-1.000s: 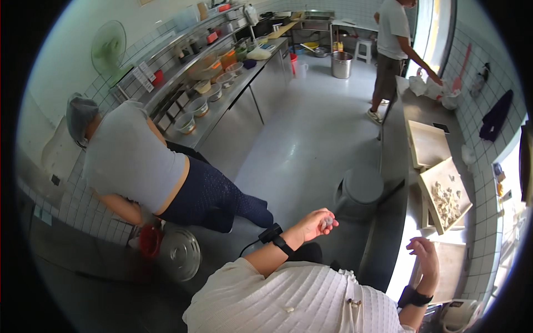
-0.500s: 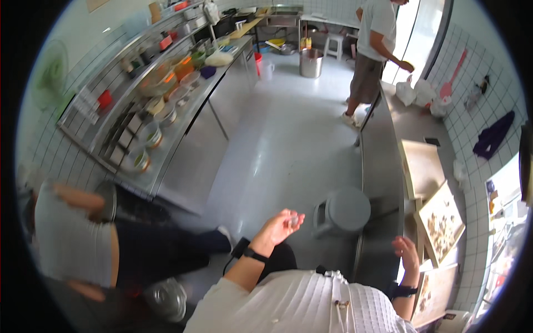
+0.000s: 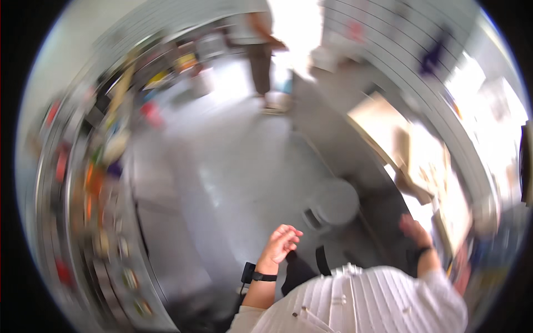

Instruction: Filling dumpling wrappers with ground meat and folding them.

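My left hand (image 3: 282,243) is held in front of my body above the floor, its fingers curled in. Whatever lies inside them, if anything, is hidden. Out to the right is my right hand (image 3: 415,230), beside the metal counter and smeared by motion, so its fingers cannot be read. It is nearest to a tilted, pale wooden tray (image 3: 412,186). Another pale wooden tray (image 3: 377,117) lies farther along the counter. Glare and blur hide most of what the trays hold.
A grey stool (image 3: 336,202) stands on the floor against the right-hand counter (image 3: 333,108). Another person (image 3: 260,61) stands at the far end near a bright doorway. Along the left runs a blurred worktop with containers and shelves. A purple cloth (image 3: 436,53) hangs on the tiled wall.
My view has swung to the right, toward the counter and trays. The small pale thing seen in my left fingers earlier no longer shows. The person at the lower left has left the view.
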A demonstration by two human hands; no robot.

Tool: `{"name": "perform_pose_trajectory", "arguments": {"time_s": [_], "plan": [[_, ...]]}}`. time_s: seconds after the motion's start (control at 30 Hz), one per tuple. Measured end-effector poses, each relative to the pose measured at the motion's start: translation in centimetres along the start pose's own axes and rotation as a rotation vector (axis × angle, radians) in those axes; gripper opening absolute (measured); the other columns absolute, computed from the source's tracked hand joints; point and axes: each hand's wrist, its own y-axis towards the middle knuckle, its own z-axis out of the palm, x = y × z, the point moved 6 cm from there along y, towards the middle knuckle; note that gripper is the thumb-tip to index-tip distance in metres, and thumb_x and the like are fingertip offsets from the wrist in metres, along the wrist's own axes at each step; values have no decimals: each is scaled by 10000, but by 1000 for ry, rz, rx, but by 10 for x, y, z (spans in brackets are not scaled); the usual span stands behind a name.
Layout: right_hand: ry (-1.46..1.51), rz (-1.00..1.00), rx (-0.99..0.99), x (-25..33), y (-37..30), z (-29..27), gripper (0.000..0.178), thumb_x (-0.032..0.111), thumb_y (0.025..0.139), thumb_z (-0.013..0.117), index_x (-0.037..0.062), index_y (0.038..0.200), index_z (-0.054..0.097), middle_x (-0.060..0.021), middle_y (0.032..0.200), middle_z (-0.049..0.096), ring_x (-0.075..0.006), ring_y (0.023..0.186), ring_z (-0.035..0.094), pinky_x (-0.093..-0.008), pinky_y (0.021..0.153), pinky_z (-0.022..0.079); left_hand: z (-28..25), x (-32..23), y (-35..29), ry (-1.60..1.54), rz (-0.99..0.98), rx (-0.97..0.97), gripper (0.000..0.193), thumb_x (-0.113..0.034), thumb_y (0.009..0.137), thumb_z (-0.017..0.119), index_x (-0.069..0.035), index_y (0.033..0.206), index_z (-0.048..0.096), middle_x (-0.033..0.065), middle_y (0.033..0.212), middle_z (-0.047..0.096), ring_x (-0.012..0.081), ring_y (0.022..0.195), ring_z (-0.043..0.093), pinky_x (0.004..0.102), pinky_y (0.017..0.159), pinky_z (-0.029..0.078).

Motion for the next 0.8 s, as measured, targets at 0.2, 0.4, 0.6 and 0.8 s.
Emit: {"name": "perform_pose_trajectory", "arguments": {"time_s": [0.2,0.4,0.6,0.8], "plan": [[296,-126,18,-85,-38,-7,326,266,923,587,26,1130,664,-53,881,695,-132,732,620,-279,634,518,81,38,29,282,-239,126,127,-44,925,610,-80,1037,563,140,947,645,72,621,531,159,445,379],[625,73,-152,-292,-147,-41,254,236,935,568,39,1068,656,-49,938,698,-132,842,643,-291,737,514,200,178,28,531,-519,328,124,-33,927,604,-87,1034,571,125,943,650,96,651,574,177,478,435],[894,269,-465,-488,-256,-90,219,224,914,585,57,1027,669,-22,856,697,-114,745,630,-280,646,499,325,342,7,607,-754,469,132,-18,913,606,-83,1025,584,116,954,650,123,714,595,203,543,476],[1093,328,-715,-614,-348,-137,218,235,944,574,55,1041,649,-39,895,688,-128,836,637,-266,688,498,435,464,-16,666,-929,658,247,61,827,448,-45,1018,564,145,984,633,164,766,614,243,596,517]]}}
